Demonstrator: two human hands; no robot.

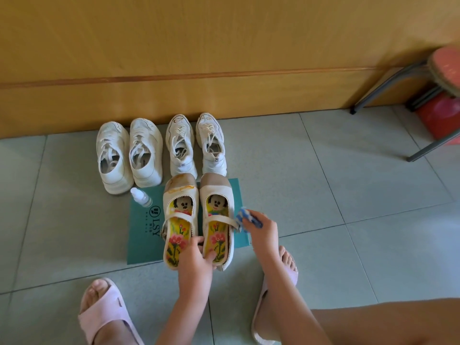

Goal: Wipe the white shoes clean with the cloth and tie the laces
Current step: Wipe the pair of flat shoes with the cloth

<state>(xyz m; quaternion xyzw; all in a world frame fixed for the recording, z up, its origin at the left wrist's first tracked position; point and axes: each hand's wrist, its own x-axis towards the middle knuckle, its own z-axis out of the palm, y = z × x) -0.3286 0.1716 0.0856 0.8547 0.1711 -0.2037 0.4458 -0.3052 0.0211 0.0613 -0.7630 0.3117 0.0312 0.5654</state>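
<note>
Two white strap shoes with colourful cartoon insoles stand side by side on a green mat. The left strap shoe has brown stains on its toe. My left hand grips the heel of the right strap shoe, thumb inside it. My right hand holds a blue and white cloth against that shoe's outer side by the strap. Behind stand two pairs of white laced sneakers: a left pair and a right pair.
A small white bottle stands at the mat's far left corner. A wooden wall panel runs behind the shoes. A metal-legged stool with a red seat is at the right. My feet in pink slippers rest on grey tiles.
</note>
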